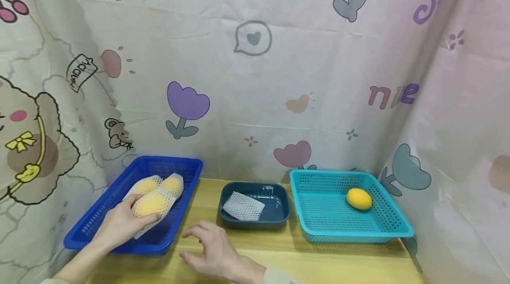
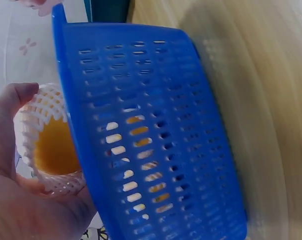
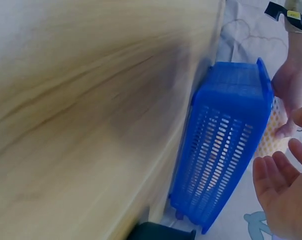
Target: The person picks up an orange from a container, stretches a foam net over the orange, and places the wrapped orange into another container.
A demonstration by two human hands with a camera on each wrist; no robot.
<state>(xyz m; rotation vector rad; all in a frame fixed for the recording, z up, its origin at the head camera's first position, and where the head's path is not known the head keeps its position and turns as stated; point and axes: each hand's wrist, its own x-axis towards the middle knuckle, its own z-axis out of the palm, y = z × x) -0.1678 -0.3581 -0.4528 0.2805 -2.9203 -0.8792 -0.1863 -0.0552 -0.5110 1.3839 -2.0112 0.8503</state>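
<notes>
My left hand point(image 1: 115, 224) grips a yellow fruit in a white foam net point(image 1: 153, 204), which looks like a lemon, over the blue basket point(image 1: 172, 226). In the left wrist view the thumb and fingers curl round the net point(image 2: 38, 112), and the yellow fruit point(image 2: 58, 147) shows through its open end. Two more netted yellow fruits point(image 1: 145, 184) lie behind it in the basket. My right hand point(image 1: 213, 248) hovers just right of the basket, holding nothing. Its fingers point(image 3: 280, 175) are loosely bent in the right wrist view.
A dark teal tray point(image 1: 255, 224) in the middle holds an empty white foam net point(image 1: 244, 206). To the right, a turquoise basket point(image 1: 318, 213) holds one bare lemon point(image 1: 359, 198). All stand on a wooden table point(image 1: 318, 262) before a printed curtain point(image 1: 255, 98).
</notes>
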